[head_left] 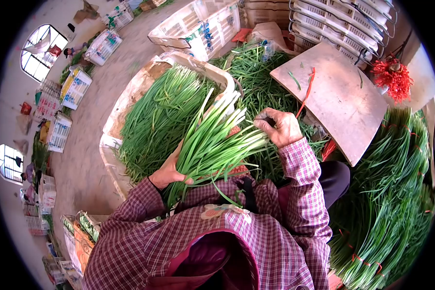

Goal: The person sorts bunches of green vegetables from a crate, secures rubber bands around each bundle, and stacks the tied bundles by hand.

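My left hand (168,175) is wrapped round the lower part of a loose bunch of garlic chives (210,145), held over my lap. The white stem ends fan out up and to the right, and the green leaves hang toward my sleeve. At those pale ends my right hand (281,128) is closed, thumb and forefinger pinched together; what lies between the fingertips is too small to make out. Just left of the bunch, a lined plastic crate (112,121) holds a heap of chives (164,104) with white ends pointing away from me.
Loose chives (261,77) lie beyond my hands, beside a tilted board (333,96) with a red tie (308,92) on it. Red-tied chive bundles (382,208) fill the right side. Red ties (392,79) hang above them. Stacked crates (338,24) stand behind.
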### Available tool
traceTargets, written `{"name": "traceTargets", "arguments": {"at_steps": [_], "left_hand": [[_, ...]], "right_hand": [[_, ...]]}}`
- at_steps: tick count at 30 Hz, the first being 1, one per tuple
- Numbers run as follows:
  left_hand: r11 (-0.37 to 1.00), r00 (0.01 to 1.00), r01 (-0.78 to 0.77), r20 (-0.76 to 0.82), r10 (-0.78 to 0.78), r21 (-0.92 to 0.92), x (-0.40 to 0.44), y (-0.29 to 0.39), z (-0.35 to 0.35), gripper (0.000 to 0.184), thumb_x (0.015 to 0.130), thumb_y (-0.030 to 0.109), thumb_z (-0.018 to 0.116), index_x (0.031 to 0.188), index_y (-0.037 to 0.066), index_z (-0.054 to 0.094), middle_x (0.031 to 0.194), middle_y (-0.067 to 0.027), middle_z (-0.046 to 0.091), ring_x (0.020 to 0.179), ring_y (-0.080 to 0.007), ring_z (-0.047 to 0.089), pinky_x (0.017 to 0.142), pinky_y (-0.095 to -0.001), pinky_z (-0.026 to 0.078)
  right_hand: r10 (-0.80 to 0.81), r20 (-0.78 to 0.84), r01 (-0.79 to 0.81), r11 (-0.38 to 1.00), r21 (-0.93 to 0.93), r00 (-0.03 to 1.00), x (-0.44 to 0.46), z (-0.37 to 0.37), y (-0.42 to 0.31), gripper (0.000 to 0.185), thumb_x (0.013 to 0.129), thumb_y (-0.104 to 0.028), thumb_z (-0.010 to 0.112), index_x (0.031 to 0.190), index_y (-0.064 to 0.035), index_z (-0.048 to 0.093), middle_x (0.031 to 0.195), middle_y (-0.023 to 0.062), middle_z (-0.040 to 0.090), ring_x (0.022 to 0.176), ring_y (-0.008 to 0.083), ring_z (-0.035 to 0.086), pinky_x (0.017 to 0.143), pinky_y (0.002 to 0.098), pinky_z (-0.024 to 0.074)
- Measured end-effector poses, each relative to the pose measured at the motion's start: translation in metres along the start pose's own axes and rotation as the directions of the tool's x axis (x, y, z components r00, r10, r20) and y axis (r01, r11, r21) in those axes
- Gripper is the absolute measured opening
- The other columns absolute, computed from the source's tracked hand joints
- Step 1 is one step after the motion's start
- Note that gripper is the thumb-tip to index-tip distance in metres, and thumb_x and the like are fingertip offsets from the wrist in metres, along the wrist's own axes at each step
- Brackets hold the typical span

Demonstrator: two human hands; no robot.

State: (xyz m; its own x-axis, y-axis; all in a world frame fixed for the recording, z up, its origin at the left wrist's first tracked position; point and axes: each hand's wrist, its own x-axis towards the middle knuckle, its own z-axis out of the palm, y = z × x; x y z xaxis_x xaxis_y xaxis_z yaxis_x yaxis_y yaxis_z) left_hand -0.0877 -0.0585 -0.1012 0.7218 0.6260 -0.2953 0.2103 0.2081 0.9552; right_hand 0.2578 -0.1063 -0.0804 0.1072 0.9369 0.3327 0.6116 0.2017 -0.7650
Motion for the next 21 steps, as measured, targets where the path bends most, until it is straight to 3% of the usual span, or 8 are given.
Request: {"name": "traceTargets", "arguments": {"at_steps": [5, 7, 11, 12, 13, 15, 17, 21], "left_hand": [[0.999, 0.999, 0.012, 0.032, -0.010, -0.047, 0.004, 0.004, 0.001, 0.098, 0.060, -0.004, 0.076, 0.145, 0.008, 0.027, 0.136, -0.0070, 0.044, 0.125, -0.0201, 0.042, 0.104, -0.0357, 0.033], [0.992, 0.998, 0.060, 0.036, -0.057, -0.111, 0.003, -0.006, -0.006, 0.096, 0.060, -0.007, 0.073, 0.144, 0.008, 0.029, 0.135, -0.0078, 0.044, 0.125, -0.0210, 0.043, 0.105, -0.0359, 0.033], [0.979, 0.988, 0.151, 0.058, -0.144, -0.138, 0.000, -0.014, -0.018, 0.094, 0.061, -0.009, 0.070, 0.143, 0.007, 0.030, 0.134, -0.0092, 0.046, 0.125, -0.0224, 0.043, 0.105, -0.0363, 0.033], [0.966, 0.984, 0.177, 0.073, -0.165, -0.191, 0.000, -0.011, -0.016, 0.093, 0.061, -0.009, 0.070, 0.143, 0.007, 0.030, 0.134, -0.0095, 0.046, 0.125, -0.0229, 0.043, 0.105, -0.0363, 0.033], [0.949, 0.979, 0.201, 0.091, -0.184, -0.242, 0.000, -0.009, -0.016, 0.092, 0.061, -0.009, 0.069, 0.143, 0.007, 0.030, 0.134, -0.0098, 0.046, 0.125, -0.0234, 0.044, 0.105, -0.0364, 0.033], [0.954, 0.984, 0.175, 0.087, -0.158, -0.245, 0.003, -0.014, -0.017, 0.091, 0.061, -0.007, 0.070, 0.143, 0.007, 0.031, 0.135, -0.0107, 0.045, 0.125, -0.0237, 0.044, 0.105, -0.0368, 0.033], [0.977, 0.987, 0.159, 0.053, -0.153, -0.143, 0.005, -0.015, -0.018, 0.092, 0.061, -0.007, 0.071, 0.143, 0.008, 0.031, 0.136, -0.0106, 0.045, 0.125, -0.0235, 0.043, 0.105, -0.0371, 0.033], [0.981, 0.989, 0.143, 0.050, -0.138, -0.128, 0.003, -0.004, -0.011, 0.098, 0.061, -0.007, 0.071, 0.146, 0.009, 0.026, 0.139, -0.0092, 0.041, 0.129, -0.0231, 0.039, 0.107, -0.0372, 0.030]], "right_hand": [[-0.240, -0.064, 0.229, 0.962, -0.151, 0.969, 0.006, -0.009, -0.003, 0.014, 0.079, -0.019, 0.066, 0.077, -0.0054, 0.065, 0.069, 0.0117, 0.065, 0.065, 0.0301, 0.064, 0.062, 0.0402, 0.0499], [-0.252, -0.303, 0.121, 0.912, -0.392, 0.919, 0.011, -0.021, 0.004, 0.012, 0.081, -0.017, 0.063, 0.079, -0.0054, 0.064, 0.068, 0.0110, 0.064, 0.062, 0.0280, 0.063, 0.062, 0.0408, 0.0498], [-0.085, -0.486, -0.070, 0.954, -0.292, 0.870, 0.006, -0.074, 0.023, 0.016, 0.086, -0.019, 0.062, 0.085, -0.0032, 0.064, 0.069, 0.0112, 0.065, 0.063, 0.0271, 0.064, 0.064, 0.0385, 0.0512], [0.044, -0.424, -0.133, 0.974, -0.184, 0.905, 0.005, -0.079, 0.015, 0.021, 0.088, -0.022, 0.060, 0.090, -0.0024, 0.066, 0.077, 0.0131, 0.067, 0.070, 0.0285, 0.066, 0.068, 0.0366, 0.0517], [0.043, -0.424, -0.133, 0.974, -0.184, 0.905, 0.006, -0.074, 0.013, 0.021, 0.088, -0.022, 0.060, 0.090, -0.0024, 0.066, 0.077, 0.0131, 0.067, 0.070, 0.0285, 0.066, 0.068, 0.0366, 0.0517], [-0.073, -0.268, 0.078, 0.997, 0.006, 0.961, 0.011, -0.055, 0.007, 0.025, 0.089, -0.026, 0.058, 0.096, -0.0030, 0.067, 0.085, 0.0161, 0.068, 0.078, 0.0294, 0.067, 0.072, 0.0359, 0.0514], [-0.022, -0.075, 0.024, 0.999, 0.025, 0.997, 0.016, -0.041, -0.001, 0.029, 0.089, -0.030, 0.059, 0.100, -0.0039, 0.067, 0.091, 0.0175, 0.068, 0.086, 0.0296, 0.066, 0.075, 0.0357, 0.0513], [-0.149, 0.132, 0.148, 0.989, 0.022, 0.980, 0.031, -0.014, -0.008, 0.025, 0.081, -0.030, 0.068, 0.093, -0.0083, 0.070, 0.079, 0.0134, 0.069, 0.073, 0.0286, 0.067, 0.069, 0.0360, 0.0525]]}}
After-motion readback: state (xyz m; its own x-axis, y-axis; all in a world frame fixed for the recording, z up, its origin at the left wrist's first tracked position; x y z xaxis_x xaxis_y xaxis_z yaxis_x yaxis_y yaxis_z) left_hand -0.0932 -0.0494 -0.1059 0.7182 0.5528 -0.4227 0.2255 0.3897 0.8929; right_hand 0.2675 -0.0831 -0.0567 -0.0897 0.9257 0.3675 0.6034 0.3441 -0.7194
